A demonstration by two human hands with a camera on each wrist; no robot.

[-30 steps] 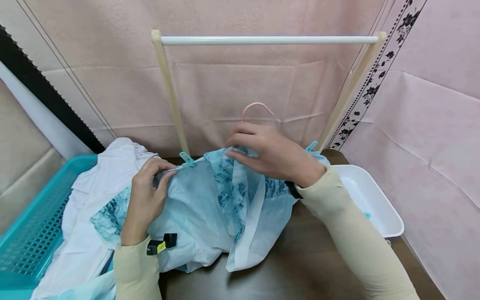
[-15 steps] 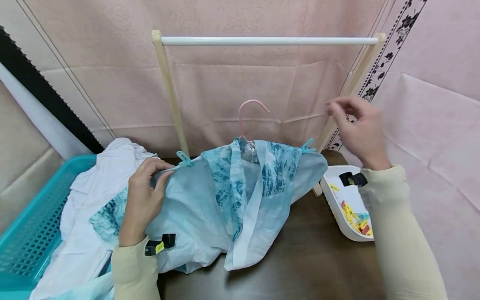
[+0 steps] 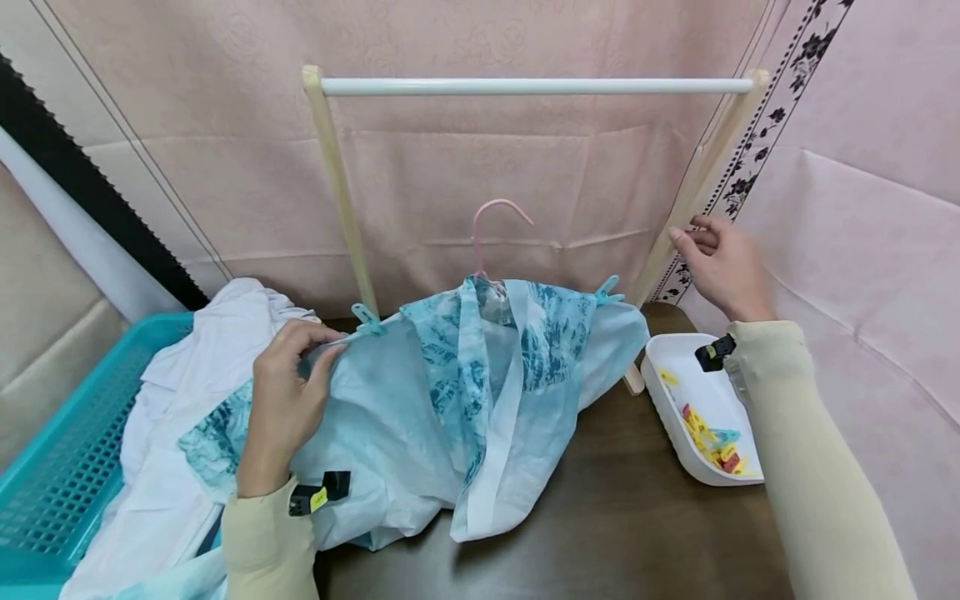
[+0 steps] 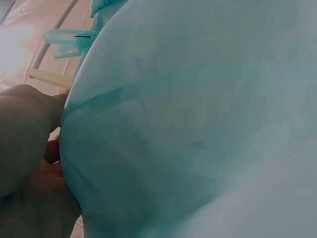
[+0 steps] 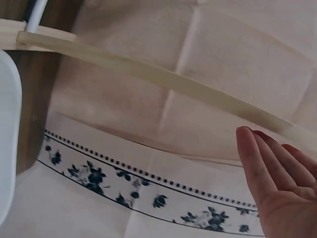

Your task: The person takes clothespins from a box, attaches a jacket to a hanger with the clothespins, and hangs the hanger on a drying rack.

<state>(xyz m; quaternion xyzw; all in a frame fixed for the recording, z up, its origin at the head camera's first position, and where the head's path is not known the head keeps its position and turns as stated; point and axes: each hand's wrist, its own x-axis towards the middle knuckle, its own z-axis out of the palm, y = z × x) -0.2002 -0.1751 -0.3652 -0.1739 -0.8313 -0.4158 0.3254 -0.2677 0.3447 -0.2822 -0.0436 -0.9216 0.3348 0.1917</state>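
Observation:
A light blue garment with darker patterned panels hangs on a pink hanger, whose hook rises from the collar. Two turquoise clothespins clip it at the shoulders, a left clothespin and a right clothespin. My left hand pinches the garment's top edge, left of the left clothespin. Close up in the left wrist view, the blue cloth covers most of the frame. My right hand is in the air by the rack's right post, fingers loosely extended and holding nothing in the right wrist view.
A rack with a white bar and a pale right post stands behind. On the right, a white tray holds several yellow, red and blue clothespins. At left, white clothes spill from a turquoise basket.
My right hand has left the garment's collar and moved right, first up, then slightly lower beside the post. The left hand keeps its pinch on the cloth.

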